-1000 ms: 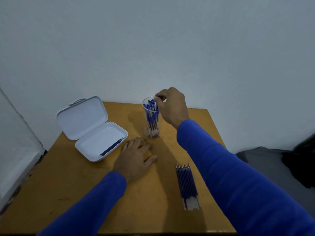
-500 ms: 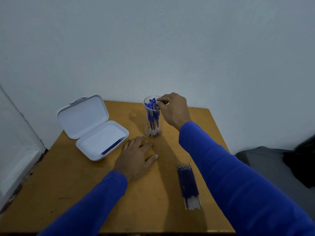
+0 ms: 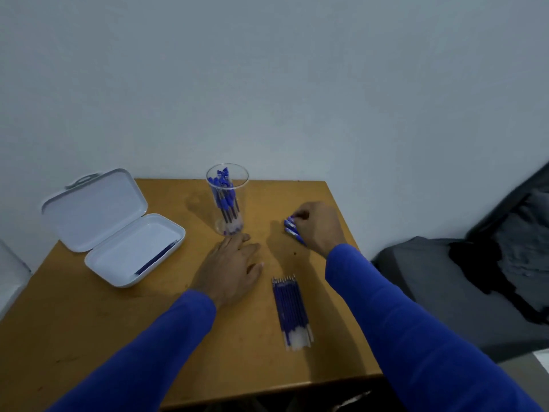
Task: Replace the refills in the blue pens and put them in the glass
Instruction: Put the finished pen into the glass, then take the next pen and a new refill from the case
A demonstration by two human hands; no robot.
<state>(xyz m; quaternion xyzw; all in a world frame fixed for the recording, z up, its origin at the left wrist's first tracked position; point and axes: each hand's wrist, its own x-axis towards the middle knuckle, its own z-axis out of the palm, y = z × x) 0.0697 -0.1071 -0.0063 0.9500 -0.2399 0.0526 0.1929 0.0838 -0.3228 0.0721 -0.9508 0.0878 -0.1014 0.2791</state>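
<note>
Gripping a couple of blue pens (image 3: 292, 228), the right hand (image 3: 316, 227) now sits low over the table (image 3: 118, 337), off to the right of the glass (image 3: 228, 200); a second ago its fingers were at the rim of the glass among the pens standing there. So these pens seem to have been drawn out of the glass, and it looks as if they are the next to be opened for new refills. More blue pens remain upright in the glass. The left hand (image 3: 230, 263) has not moved: it lies flat on the table, fingers straight, just in front of the glass. The refills (image 3: 291, 310) lie bundled nearer than the glass, to its right. A white case (image 3: 118, 233) stands open to the left of the glass.
</note>
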